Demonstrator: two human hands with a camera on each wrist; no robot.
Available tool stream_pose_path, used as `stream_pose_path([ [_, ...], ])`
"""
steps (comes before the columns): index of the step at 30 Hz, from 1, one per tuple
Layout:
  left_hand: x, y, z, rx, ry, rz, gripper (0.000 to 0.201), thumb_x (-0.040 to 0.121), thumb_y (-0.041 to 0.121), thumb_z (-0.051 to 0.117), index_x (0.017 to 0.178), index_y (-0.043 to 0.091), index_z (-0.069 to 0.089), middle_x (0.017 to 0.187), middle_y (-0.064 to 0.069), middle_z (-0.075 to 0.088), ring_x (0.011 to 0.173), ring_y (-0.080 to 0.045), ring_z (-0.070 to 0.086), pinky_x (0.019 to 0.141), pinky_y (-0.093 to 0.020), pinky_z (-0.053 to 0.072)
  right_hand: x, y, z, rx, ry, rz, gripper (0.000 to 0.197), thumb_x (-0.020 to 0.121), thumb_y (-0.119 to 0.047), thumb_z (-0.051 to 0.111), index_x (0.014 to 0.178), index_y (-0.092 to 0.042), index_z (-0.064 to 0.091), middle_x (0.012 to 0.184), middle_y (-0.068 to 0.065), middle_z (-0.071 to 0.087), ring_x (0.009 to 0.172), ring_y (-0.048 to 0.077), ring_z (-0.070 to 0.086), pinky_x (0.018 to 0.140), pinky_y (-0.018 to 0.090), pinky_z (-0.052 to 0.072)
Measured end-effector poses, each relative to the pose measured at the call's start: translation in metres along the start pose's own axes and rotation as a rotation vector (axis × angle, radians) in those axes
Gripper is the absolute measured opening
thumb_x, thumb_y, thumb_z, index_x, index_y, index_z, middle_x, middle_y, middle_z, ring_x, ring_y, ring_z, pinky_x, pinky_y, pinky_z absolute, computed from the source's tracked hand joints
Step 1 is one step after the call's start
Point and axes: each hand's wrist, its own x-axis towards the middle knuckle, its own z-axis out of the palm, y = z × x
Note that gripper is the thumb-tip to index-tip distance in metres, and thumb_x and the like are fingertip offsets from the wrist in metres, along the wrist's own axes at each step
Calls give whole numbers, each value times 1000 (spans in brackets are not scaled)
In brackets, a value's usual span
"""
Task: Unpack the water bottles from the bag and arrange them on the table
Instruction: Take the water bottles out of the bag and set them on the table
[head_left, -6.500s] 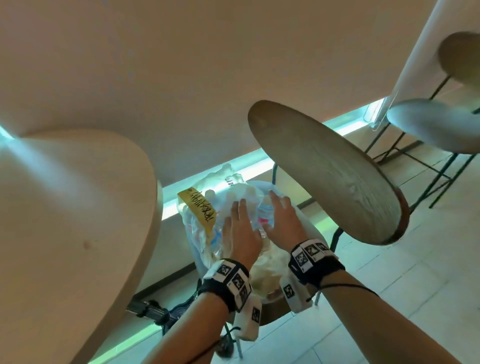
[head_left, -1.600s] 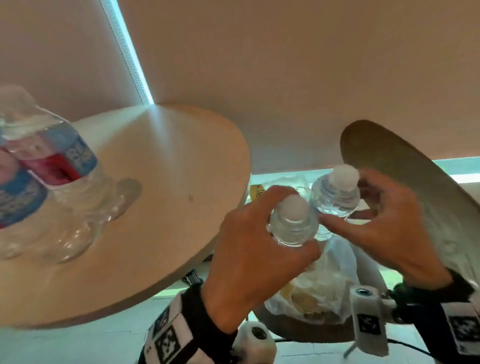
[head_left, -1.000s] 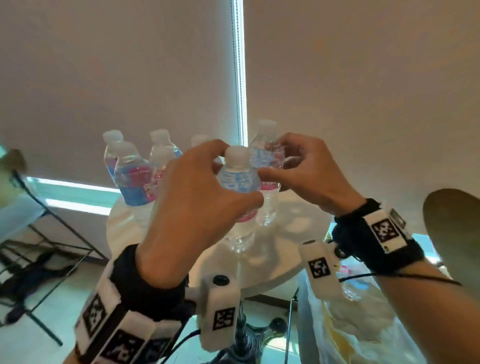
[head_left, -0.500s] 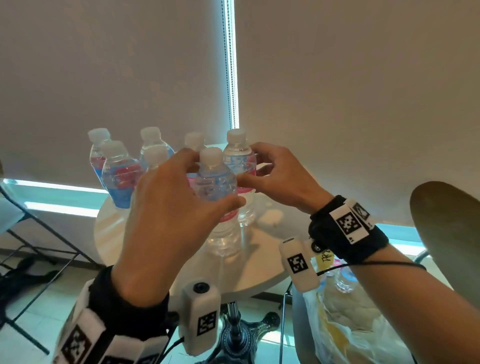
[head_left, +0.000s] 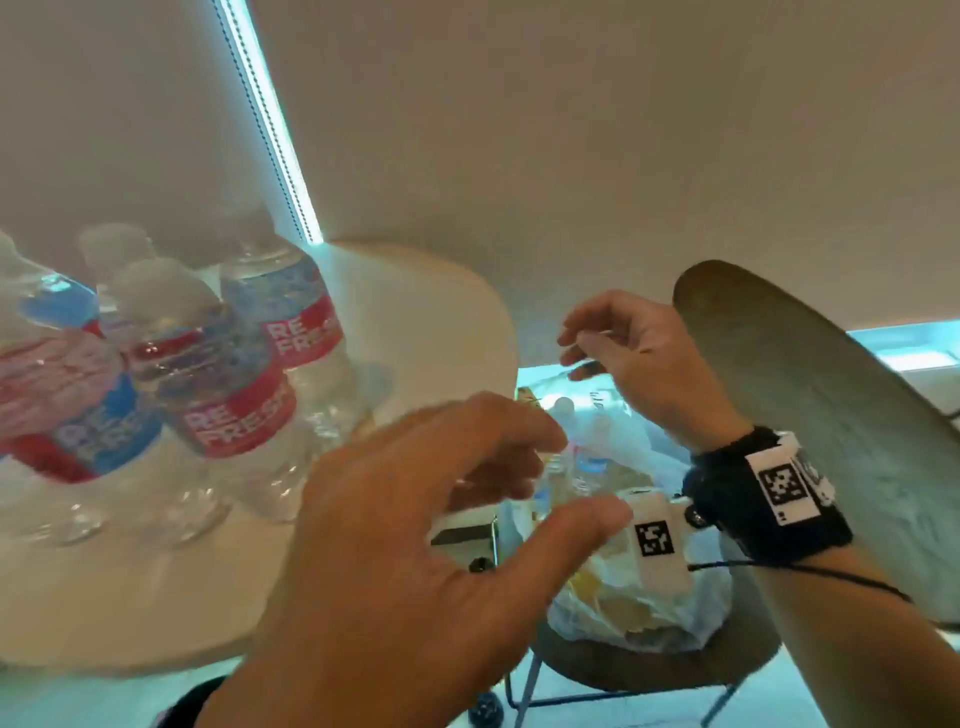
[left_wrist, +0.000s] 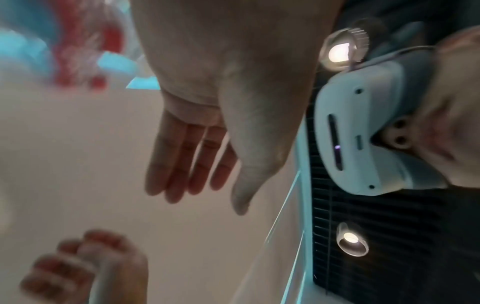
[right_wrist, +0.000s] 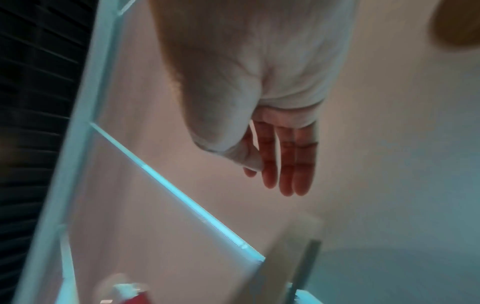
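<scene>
Several clear water bottles (head_left: 228, 395) with red and blue labels stand close together on the round pale table (head_left: 441, 322) at the left. Both hands are empty. My left hand (head_left: 571, 473) hovers past the table's right edge, fingers spread and relaxed; in the left wrist view its fingers (left_wrist: 192, 164) lie straight. My right hand (head_left: 576, 348) hangs higher, above the plastic bag (head_left: 639, 608), its fingers (right_wrist: 285, 164) straight in the right wrist view. The bag sits on a stool, and bottles (head_left: 587, 457) show inside it.
A round wooden seat (head_left: 831, 441) tilts up close to my right wrist. The stool (head_left: 649, 670) under the bag has thin metal legs. Beige roller blinds fill the background, with a bright gap between them (head_left: 270, 130).
Half a second ago each hand held a bottle over the table. Both bottles now stand there, and both hands have let go and moved right, toward the bag.
</scene>
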Motion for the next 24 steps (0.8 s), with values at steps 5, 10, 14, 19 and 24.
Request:
stream_pose_path([
  [5, 45, -52, 118, -207, -80, -187, 5, 82, 24, 78, 85, 20, 75, 82, 8, 75, 79, -2, 71, 78, -20, 60, -35, 109, -23, -198, 17, 319, 20, 86, 10, 55, 79, -5, 66, 77, 7, 69, 64, 21, 67, 63, 37, 59],
  [10, 84, -144, 221, -313, -11, -520, 6, 85, 14, 74, 87, 17, 70, 76, 7, 68, 71, -4, 65, 60, -13, 51, -63, 187, -18, -298, -80, 578, 11, 87, 0, 62, 91, -5, 71, 84, 9, 71, 61, 12, 61, 65, 26, 55],
  [14, 104, -179, 258, -494, 108, -857, 20, 88, 16, 69, 98, 21, 51, 98, -2, 59, 75, -12, 57, 65, -24, 47, -59, 221, -6, -388, -21, 625, 22, 87, -12, 64, 101, 5, 69, 103, 21, 72, 94, 31, 68, 84, 34, 51],
  [19, 121, -197, 272, -356, 446, -953, 59, 75, 23, 74, 126, 12, 47, 110, -3, 62, 95, -22, 63, 92, -37, 53, -35, 236, 12, -432, 35, 583, 39, 79, -34, 74, 107, -7, 66, 94, -1, 63, 87, 17, 60, 77, 23, 44],
  [24, 133, -207, 277, -246, 629, -901, 81, 73, 35, 81, 139, 14, 38, 136, -9, 55, 126, -29, 55, 109, -44, 42, -18, 249, 19, -469, 56, 556, 50, 75, -54, 74, 99, -12, 63, 93, -4, 62, 85, 14, 58, 80, 30, 47],
])
